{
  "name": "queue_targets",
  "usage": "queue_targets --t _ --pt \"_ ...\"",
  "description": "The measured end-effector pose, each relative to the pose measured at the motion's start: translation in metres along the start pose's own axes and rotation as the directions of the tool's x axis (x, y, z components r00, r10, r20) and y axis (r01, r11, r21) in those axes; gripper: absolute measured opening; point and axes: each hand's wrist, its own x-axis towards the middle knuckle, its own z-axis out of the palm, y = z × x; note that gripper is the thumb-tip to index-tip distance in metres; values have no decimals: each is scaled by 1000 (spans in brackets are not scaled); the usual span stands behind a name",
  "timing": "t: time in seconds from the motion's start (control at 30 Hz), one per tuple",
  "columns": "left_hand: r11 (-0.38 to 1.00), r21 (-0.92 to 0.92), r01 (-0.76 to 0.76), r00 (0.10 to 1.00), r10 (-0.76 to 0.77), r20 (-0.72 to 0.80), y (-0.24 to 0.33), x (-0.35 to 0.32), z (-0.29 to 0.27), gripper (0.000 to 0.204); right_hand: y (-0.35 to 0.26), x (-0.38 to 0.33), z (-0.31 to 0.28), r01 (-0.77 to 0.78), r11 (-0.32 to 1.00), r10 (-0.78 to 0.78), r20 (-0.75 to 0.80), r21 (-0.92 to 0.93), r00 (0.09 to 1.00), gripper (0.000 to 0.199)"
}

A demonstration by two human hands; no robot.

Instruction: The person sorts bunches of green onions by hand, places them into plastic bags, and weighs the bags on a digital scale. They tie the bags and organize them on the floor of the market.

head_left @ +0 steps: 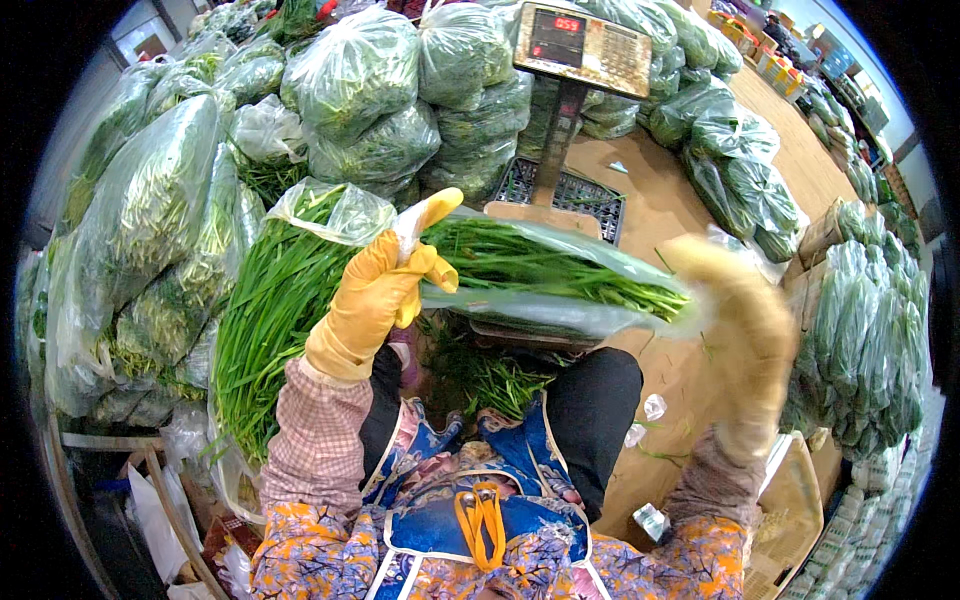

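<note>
A bunch of long green garlic chives (560, 270) in a clear plastic sleeve stretches sideways in front of me, its cut stem ends at the right. My left hand (375, 290), in a yellow rubber glove, closes on the left part of this bunch; something white wraps its outstretched finger. My right hand (745, 340), also gloved, is smeared by motion at the stem end, so its fingers cannot be made out. To the left, beside my left forearm, a large heap of loose chives (270, 320) lies in an opened plastic bag. Below the bunch, between my knees, are more loose greens (490, 385).
A scale (580, 45) with a red display stands ahead, above a black plastic crate (590, 200). Full bags of greens (355, 80) pile up at the back and left. Sleeved bunches (870, 320) are stacked at the right. Plastic scraps (652, 520) litter the brown floor.
</note>
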Motion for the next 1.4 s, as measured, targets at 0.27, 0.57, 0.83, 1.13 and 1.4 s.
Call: queue_targets --t 0.27,0.57,0.83,1.13,1.4 --pt "998 -54 -24 1000 23 -8 1 5 0 49 201 59 126 150 776 58 305 -613 951 27" --pt "998 -58 30 997 -34 -76 0 1 -8 45 250 78 160 -56 737 227 170 -674 959 23" --pt "994 -107 24 996 -34 -88 -5 -3 -16 38 228 52 144 250 881 -236 85 -402 968 17" --pt "997 -74 -4 985 -9 -171 -15 -7 -11 41 170 45 144 8 954 -14 -20 -299 1000 9" --pt "998 -2 -67 962 64 -265 -19 -18 -12 36 71 -1 72 -254 953 282 -175 166 943 15"
